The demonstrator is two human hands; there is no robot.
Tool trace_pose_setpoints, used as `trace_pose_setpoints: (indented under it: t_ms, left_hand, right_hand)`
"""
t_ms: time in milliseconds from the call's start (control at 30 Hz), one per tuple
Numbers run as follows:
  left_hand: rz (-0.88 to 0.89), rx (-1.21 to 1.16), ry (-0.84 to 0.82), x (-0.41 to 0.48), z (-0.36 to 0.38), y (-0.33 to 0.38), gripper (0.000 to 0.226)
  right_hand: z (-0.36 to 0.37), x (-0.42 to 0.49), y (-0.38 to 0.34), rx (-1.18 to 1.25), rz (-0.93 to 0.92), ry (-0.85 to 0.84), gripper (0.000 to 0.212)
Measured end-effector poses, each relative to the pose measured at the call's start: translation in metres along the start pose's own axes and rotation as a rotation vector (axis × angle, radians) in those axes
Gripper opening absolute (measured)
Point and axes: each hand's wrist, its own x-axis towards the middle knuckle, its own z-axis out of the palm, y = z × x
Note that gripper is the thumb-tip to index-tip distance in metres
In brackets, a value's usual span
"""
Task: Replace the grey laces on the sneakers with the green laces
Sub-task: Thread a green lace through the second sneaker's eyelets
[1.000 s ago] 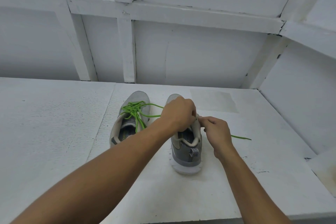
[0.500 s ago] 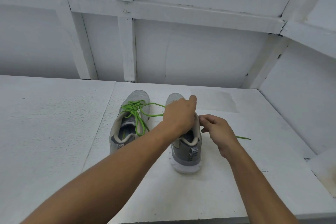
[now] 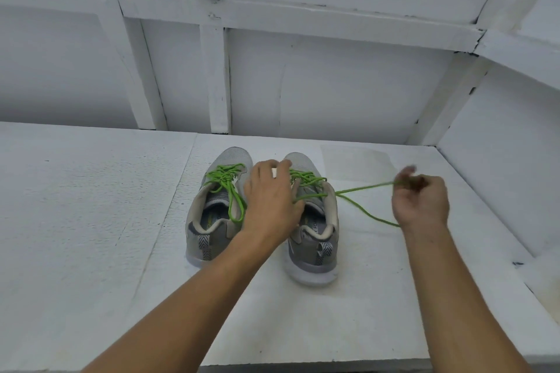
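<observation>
Green lace (image 3: 307, 177), bright lime, criss-crosses the upper eyelets of the right sneaker (image 3: 315, 254). Two loose strands run off its collar towards three o'clock. One is pulled taut and nearly level; the other sags away towards four o'clock.

That shoe is pale grey mesh at the toe and darker grey at the heel, with a cream lining, a striped heel tab and a white sole. It stands just right of the table's middle, heel towards the person and toe at twelve o'clock.

Just beside it at nine o'clock stands the left sneaker (image 3: 206, 239), same build. It carries a second green lace (image 3: 225, 180), already threaded, with long loops hanging into the opening.

Now the hands. The left hand (image 3: 272, 200) lies palm down across the gap between the two shoes. Its fingers are straight and spread apart, its fingertips reach the right sneaker's lacing, and its thumb sits by the tongue where a strand comes out.

Out at three o'clock, well off the shoe, the right hand (image 3: 421, 203) is motion-blurred. Its fingers are curled in and clamped on the far end of the taut strand.

Both shoes rest on a white, rough-textured table (image 3: 91, 221). At twelve o'clock it is backed by a white panelled wall (image 3: 333, 85) with timber battens.
</observation>
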Motion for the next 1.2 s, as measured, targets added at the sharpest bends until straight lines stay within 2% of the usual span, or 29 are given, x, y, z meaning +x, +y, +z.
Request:
trace_pose_setpoints:
  t_ms: [33, 67, 100, 167, 200, 233, 300, 467, 633, 700, 800, 933, 1000, 1067, 1133, 1200]
  left_hand:
    - [-0.042, -0.083, -0.004, -0.002, 0.001, -0.001, 0.069]
    - [-0.087, -0.160, -0.012, -0.005, 0.003, -0.001, 0.071]
    - [-0.133, -0.222, -0.021, -0.007, 0.004, -0.001, 0.071]
    - [-0.204, -0.293, -0.019, -0.009, 0.007, -0.002, 0.070]
    - [-0.227, -0.312, -0.016, -0.010, 0.009, -0.002, 0.068]
    - [-0.243, -0.331, -0.018, -0.011, 0.010, -0.002, 0.068]
    - [-0.257, -0.355, -0.025, -0.011, 0.011, -0.003, 0.067]
    - [-0.253, -0.310, -0.090, -0.005, 0.007, -0.003, 0.069]
    - [-0.133, -0.146, -0.264, 0.023, -0.002, 0.013, 0.068]
    - [-0.065, -0.092, -0.303, 0.037, -0.005, 0.026, 0.062]
    - [0.174, 0.099, -0.396, 0.058, -0.003, 0.051, 0.044]
    - [0.360, 0.398, -0.690, 0.070, 0.010, 0.073, 0.034]
    - [0.390, 0.531, -0.743, 0.074, 0.016, 0.075, 0.025]
    - [0.378, 0.579, -0.755, 0.076, 0.016, 0.077, 0.027]
    - [0.358, 0.541, -0.744, 0.079, 0.013, 0.079, 0.034]
    - [0.313, 0.404, -0.705, 0.081, 0.010, 0.079, 0.040]
  right_hand:
    - [0.001, -0.001, -0.003, -0.057, -0.014, -0.036, 0.026]
    - [-0.001, -0.002, -0.001, -0.334, -0.097, -0.111, 0.022]
    - [-0.006, -0.003, 0.005, -0.717, -0.259, -0.221, 0.019]
    - [-0.019, -0.007, 0.024, -1.400, -0.520, -0.579, 0.017]
    - [-0.025, -0.009, 0.032, -1.592, -0.548, -0.724, 0.016]
    - [-0.028, -0.011, 0.036, -1.677, -0.547, -0.793, 0.013]
    - [-0.029, -0.012, 0.036, -1.675, -0.551, -0.771, 0.014]
    - [-0.031, -0.008, 0.020, -1.340, -0.372, -0.363, 0.015]
    - [-0.045, 0.002, 0.009, -1.360, -0.373, -0.168, 0.015]
    - [-0.049, 0.002, 0.005, -1.363, -0.364, -0.121, 0.015]
    - [-0.055, 0.002, 0.004, -1.386, -0.354, -0.103, 0.015]
    - [-0.061, -0.004, 0.013, -1.414, -0.319, -0.180, 0.014]
    - [-0.062, -0.008, 0.020, -1.435, -0.298, -0.237, 0.015]
    - [-0.062, -0.010, 0.027, -1.448, -0.276, -0.286, 0.016]
    - [-0.062, -0.012, 0.032, -1.478, -0.254, -0.324, 0.018]
    - [-0.062, -0.012, 0.034, -1.534, -0.243, -0.355, 0.024]
